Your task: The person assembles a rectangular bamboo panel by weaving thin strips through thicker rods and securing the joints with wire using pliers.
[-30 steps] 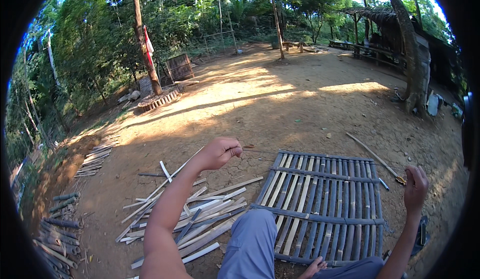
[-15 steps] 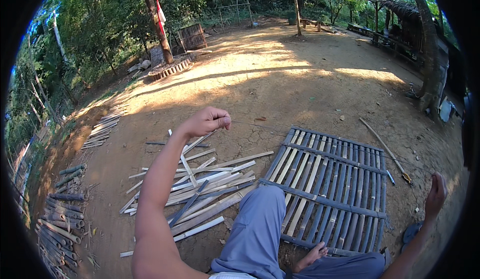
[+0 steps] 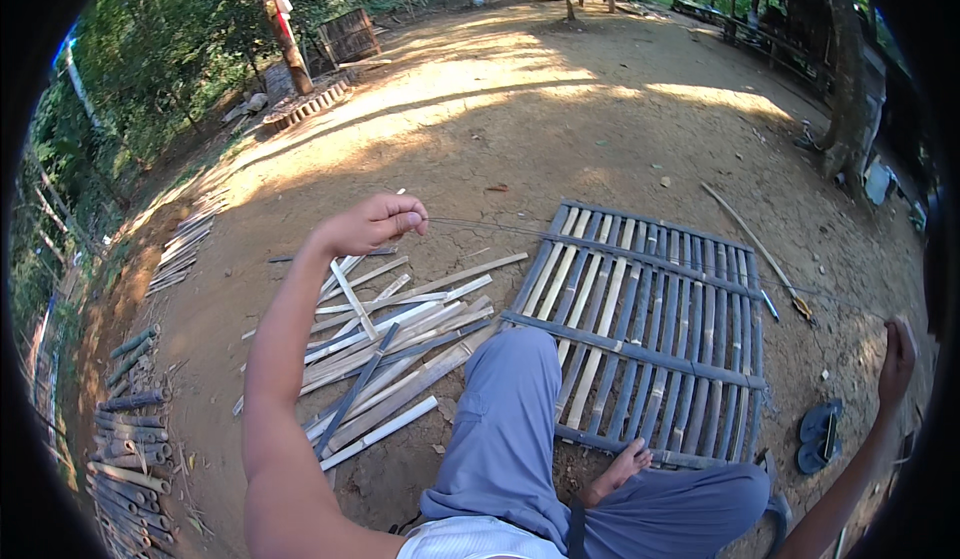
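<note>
At far left lies a stack of short, dark round bamboo poles (image 3: pixel 135 451), then a loose pile of pale split bamboo strips (image 3: pixel 400 351) on the brown earth. Above the strips, the person's left hand (image 3: pixel 380 224) pinches a thin dark cord (image 3: pixel 490 225) between thumb and curled fingers. The cord runs rightward over the upper part of a grey-and-tan slatted bamboo panel (image 3: pixel 640 352), which lies on the ground by the person's bare foot (image 3: pixel 622 467). Right of the panel are a long pale wooden stick (image 3: pixel 745 236), a slim white-and-blue pen-like tube (image 3: pixel 770 306), its markings too small to read, and dark blue sandals (image 3: pixel 820 421). Farthest right, the slightly blurred right hand (image 3: pixel 898 361) pinches the cord's other stretch. Both hands are farther apart than half a second ago.
</note>
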### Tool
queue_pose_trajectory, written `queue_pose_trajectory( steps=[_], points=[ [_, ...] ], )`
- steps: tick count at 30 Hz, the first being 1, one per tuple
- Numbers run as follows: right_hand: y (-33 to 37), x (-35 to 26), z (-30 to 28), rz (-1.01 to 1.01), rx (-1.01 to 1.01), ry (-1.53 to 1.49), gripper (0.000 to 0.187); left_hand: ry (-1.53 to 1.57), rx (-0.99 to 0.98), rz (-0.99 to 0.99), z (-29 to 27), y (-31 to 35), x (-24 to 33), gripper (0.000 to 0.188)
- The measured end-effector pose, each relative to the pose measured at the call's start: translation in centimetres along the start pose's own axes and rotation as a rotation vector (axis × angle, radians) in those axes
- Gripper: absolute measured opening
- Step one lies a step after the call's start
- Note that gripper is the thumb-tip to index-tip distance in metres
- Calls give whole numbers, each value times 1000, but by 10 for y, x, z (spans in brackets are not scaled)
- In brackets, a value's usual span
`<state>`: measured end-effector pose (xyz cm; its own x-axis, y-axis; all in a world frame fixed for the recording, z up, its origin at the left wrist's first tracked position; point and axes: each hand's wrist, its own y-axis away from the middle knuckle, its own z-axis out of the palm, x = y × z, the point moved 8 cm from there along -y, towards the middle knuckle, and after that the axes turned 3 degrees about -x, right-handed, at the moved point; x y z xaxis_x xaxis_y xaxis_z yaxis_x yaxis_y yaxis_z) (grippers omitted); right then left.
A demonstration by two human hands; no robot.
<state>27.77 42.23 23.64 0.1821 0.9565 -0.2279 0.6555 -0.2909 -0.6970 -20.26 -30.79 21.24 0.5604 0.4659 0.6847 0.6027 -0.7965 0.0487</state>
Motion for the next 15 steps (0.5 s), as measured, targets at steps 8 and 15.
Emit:
queue_pose_trajectory(
  steps=[8,15],
  points=[
    [2,24,-59,54,-96,74,24,-404,230,210,45,11,64,19],
    [31,65,-103,222,-123,38,29,-528,180,244,77,41,112,18]
  ],
)
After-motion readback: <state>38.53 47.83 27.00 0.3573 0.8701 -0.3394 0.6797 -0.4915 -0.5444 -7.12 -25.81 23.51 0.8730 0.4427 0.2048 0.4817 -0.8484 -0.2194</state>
